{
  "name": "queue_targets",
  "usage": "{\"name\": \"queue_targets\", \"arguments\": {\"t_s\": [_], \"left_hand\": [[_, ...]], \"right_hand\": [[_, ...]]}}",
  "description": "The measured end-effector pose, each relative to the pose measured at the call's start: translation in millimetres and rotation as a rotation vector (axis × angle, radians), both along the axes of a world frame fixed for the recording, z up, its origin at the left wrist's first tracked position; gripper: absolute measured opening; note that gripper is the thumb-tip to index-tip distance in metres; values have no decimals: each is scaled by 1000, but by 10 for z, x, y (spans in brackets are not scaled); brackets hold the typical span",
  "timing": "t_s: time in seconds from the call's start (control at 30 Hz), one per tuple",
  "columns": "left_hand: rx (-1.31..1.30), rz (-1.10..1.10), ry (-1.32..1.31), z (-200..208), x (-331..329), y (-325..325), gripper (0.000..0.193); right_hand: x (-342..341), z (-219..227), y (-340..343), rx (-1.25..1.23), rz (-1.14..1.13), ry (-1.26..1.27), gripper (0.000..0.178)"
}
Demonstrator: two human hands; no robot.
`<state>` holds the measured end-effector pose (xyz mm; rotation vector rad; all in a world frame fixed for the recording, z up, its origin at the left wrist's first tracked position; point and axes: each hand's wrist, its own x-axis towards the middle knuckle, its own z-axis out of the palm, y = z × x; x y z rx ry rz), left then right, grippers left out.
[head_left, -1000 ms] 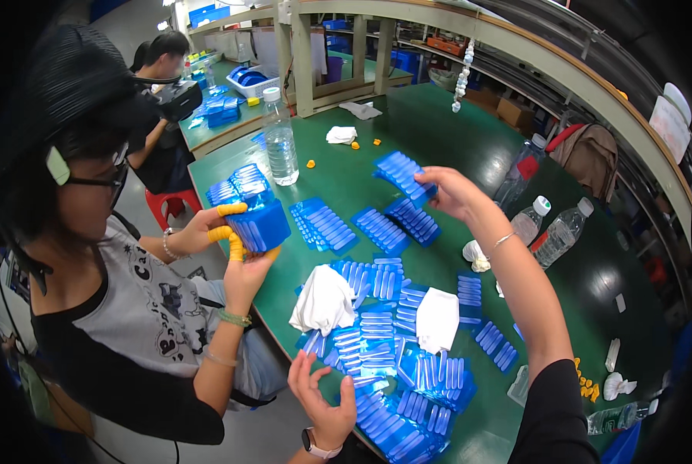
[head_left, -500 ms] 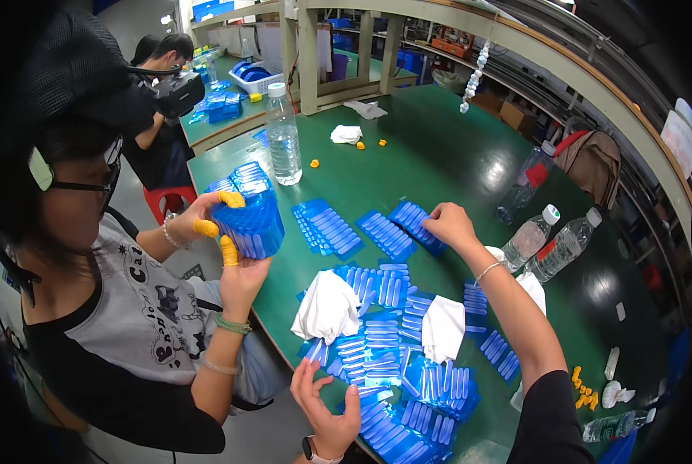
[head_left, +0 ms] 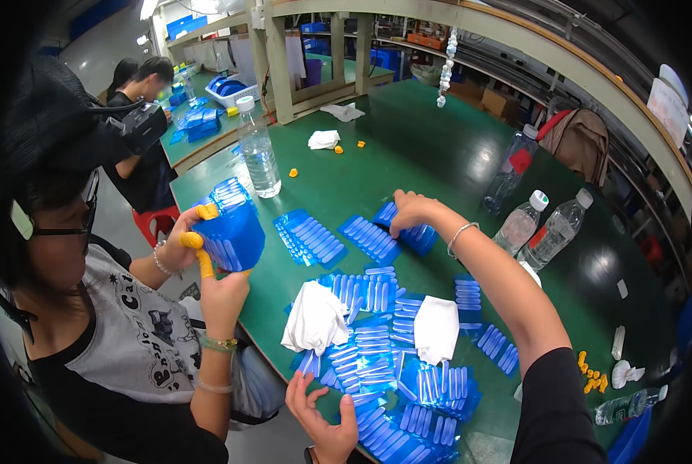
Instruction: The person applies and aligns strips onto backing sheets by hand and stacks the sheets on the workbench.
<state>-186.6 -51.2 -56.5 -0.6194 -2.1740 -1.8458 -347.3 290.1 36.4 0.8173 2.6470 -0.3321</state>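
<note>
My right hand [head_left: 412,213] reaches far over the green table, fingers bent round the top edge of a blue ribbed plastic sheet [head_left: 418,240], one of several at the far side. My left hand [head_left: 324,424] hovers at the near table edge with fingers apart, holding nothing. Just beside it spreads a large heap of blue ribbed sheets [head_left: 373,340], overlapping one another. Two white cloths lie on the heap: a crumpled one [head_left: 315,315] on the left and a flatter one [head_left: 437,331] on the right. More blue sheets [head_left: 310,237] lie left of my right hand.
At left a co-worker in yellow finger cots holds a thick stack of blue sheets [head_left: 230,224]. A water bottle [head_left: 259,151] stands at the back left; several more bottles [head_left: 522,224] stand right of my right arm. Yellow finger cots [head_left: 592,374] lie at the right.
My right hand has shifted from the far sheet's right side to its upper left, and the sheet's right part has tilted. My left hand stays open near the heap. The whole view has shifted slightly.
</note>
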Motion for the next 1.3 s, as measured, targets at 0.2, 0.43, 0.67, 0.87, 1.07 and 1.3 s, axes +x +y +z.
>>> {"name": "queue_targets", "arguments": {"t_s": [0.2,0.43,0.67,0.87,1.07,1.3], "left_hand": [[-60,-5,-19,127,28,-22,66],[-65,-16,6,154,43,-28,65],[-92,-13,17,163,32,-16,65],[-80,-20,6,142,27,-21,66],[-64,20,-42,-20,10,8,68],[-30,-27,-3,-2,36,8,66]], "right_hand": [[-47,-49,-42,75,-76,-23,93],[3,-414,168,-140,-76,281,96],[62,-464,249,-246,-25,625,77],[95,-602,205,-138,57,823,62],[68,-692,-3,144,87,570,74],[202,-431,58,130,-30,768,78]]}}
